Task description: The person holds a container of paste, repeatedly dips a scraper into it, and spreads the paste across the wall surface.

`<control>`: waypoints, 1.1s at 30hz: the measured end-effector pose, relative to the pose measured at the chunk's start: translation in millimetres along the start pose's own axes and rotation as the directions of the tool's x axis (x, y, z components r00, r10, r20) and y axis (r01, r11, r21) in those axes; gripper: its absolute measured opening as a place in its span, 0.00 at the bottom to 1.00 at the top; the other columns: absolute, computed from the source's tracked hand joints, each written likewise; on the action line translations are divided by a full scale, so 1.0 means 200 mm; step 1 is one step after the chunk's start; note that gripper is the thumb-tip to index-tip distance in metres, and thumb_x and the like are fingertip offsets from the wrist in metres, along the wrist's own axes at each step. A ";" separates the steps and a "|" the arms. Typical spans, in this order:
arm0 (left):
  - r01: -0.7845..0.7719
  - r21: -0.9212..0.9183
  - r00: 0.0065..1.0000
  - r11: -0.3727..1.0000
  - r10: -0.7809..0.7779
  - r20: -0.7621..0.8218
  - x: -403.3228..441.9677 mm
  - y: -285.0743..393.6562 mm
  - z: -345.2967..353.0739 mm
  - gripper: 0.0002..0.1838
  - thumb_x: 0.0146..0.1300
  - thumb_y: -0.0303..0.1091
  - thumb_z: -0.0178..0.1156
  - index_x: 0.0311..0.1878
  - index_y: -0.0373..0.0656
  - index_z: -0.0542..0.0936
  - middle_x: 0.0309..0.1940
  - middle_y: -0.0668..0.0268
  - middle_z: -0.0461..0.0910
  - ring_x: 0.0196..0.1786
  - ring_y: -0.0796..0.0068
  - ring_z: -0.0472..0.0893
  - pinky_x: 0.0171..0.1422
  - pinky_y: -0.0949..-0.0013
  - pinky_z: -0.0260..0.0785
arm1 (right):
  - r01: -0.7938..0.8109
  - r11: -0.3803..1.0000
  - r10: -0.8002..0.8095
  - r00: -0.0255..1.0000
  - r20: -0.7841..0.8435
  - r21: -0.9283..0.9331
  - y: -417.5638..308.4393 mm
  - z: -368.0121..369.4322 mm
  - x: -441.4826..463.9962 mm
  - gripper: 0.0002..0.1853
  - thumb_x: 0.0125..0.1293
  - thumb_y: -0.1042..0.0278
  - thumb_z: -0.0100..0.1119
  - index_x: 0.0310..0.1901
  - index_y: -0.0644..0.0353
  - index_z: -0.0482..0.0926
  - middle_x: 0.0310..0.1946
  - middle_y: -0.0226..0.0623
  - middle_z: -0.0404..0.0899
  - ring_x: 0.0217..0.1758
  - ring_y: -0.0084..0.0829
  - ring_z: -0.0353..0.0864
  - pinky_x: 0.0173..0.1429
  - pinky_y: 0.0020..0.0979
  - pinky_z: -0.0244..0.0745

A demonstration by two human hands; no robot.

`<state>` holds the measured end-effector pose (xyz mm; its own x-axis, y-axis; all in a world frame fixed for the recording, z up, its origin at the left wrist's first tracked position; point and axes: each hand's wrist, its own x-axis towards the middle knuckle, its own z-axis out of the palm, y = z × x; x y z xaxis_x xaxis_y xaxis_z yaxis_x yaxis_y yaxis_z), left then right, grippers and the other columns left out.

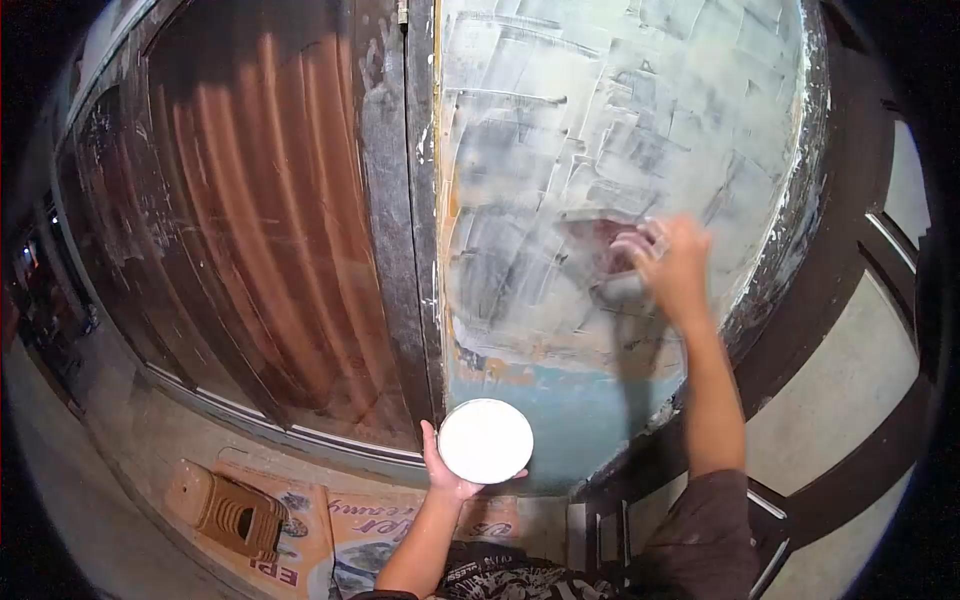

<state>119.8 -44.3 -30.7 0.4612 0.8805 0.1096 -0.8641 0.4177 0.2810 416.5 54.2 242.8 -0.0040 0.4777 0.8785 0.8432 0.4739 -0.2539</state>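
Note:
My left hand [455, 482] supports a round white container [486, 441] from below, its thumb up along the left side. The container's top shows plain white, and I cannot tell whether that is a lid or its contents. My right hand [678, 265] is closed around a putty spreader [610, 245], smeared by motion. The dark, flat blade lies at the wall [520, 190], which carries pale, streaky strokes of white putty over grey. Below these strokes, the wall shows bare blue-green paint.
Left of the wall stands a dark wooden frame [392, 200] with glass and a brown curtain [260, 220] behind it. A brown plastic stool [235, 512] sits on a printed sheet [375, 525] at the lower left. Dark-framed panels [850, 385] stand on the right.

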 end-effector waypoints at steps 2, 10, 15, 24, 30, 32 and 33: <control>-0.018 0.002 1.000 1.000 0.018 -0.015 -0.01 -0.03 0.02 0.56 0.58 0.85 0.41 0.78 0.50 0.61 0.76 0.50 0.60 0.72 0.29 0.64 0.60 0.08 0.54 | 0.225 0.931 -0.141 0.948 0.284 -0.288 -0.17 0.12 -0.27 0.13 0.56 0.56 0.74 0.35 0.54 0.86 0.34 0.40 0.80 0.46 0.41 0.75 0.58 0.49 0.60; -0.023 -0.003 1.000 1.000 0.023 -0.016 -0.01 -0.14 0.07 0.58 0.56 0.86 0.41 0.78 0.49 0.59 0.77 0.50 0.59 0.72 0.30 0.64 0.61 0.08 0.54 | 0.291 0.892 -0.239 0.953 0.185 -0.346 0.01 0.22 -0.14 0.10 0.59 0.55 0.70 0.30 0.50 0.82 0.28 0.30 0.82 0.47 0.40 0.75 0.54 0.52 0.60; -0.070 0.035 0.998 0.997 0.070 -0.002 0.00 -0.19 0.10 0.58 0.57 0.86 0.41 0.78 0.48 0.59 0.77 0.50 0.59 0.73 0.30 0.64 0.61 0.09 0.56 | 0.110 0.898 -0.163 0.983 -0.089 -0.426 0.03 -0.22 0.27 0.17 0.60 0.50 0.70 0.42 0.53 0.88 0.37 0.41 0.82 0.45 0.39 0.77 0.55 0.46 0.61; -0.128 0.032 0.992 0.991 0.127 0.020 -0.01 -0.32 0.11 0.58 0.56 0.86 0.40 0.79 0.49 0.59 0.77 0.51 0.59 0.73 0.32 0.64 0.62 0.09 0.54 | 0.419 0.887 -0.245 0.787 0.567 -0.197 0.00 0.32 -0.55 0.09 0.61 0.56 0.67 0.35 0.52 0.85 0.31 0.31 0.85 0.48 0.37 0.77 0.56 0.50 0.60; -0.151 0.049 0.988 0.987 0.152 -0.022 -0.04 -0.42 0.10 0.58 0.56 0.87 0.40 0.78 0.48 0.60 0.76 0.49 0.60 0.72 0.30 0.65 0.60 0.08 0.55 | 0.325 0.860 -0.235 0.936 0.261 -0.393 0.19 0.20 -0.17 0.08 0.61 0.57 0.66 0.38 0.49 0.84 0.32 0.35 0.84 0.51 0.42 0.77 0.57 0.54 0.61; -0.161 0.056 0.985 0.985 0.164 -0.051 -0.04 -0.44 0.13 0.58 0.57 0.86 0.40 0.78 0.48 0.60 0.76 0.49 0.60 0.71 0.30 0.66 0.59 0.08 0.56 | 0.275 0.860 -0.247 0.962 0.120 -0.431 0.17 -0.09 0.12 0.15 0.60 0.49 0.68 0.41 0.50 0.87 0.34 0.39 0.83 0.48 0.41 0.77 0.56 0.51 0.60; -0.170 0.063 0.981 0.983 0.175 -0.084 -0.04 -0.45 0.14 0.58 0.57 0.86 0.41 0.78 0.48 0.60 0.76 0.49 0.61 0.71 0.30 0.66 0.59 0.08 0.56 | 0.230 0.830 -0.249 0.968 0.033 -0.508 0.20 -0.20 0.24 0.19 0.60 0.47 0.69 0.45 0.52 0.88 0.35 0.41 0.83 0.46 0.41 0.78 0.57 0.49 0.60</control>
<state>198.6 -95.1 -30.3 0.2843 0.9557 0.0765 -0.9156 0.2470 0.3173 471.9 67.1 291.0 -0.2310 0.3688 0.9004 0.9721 0.1272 0.1972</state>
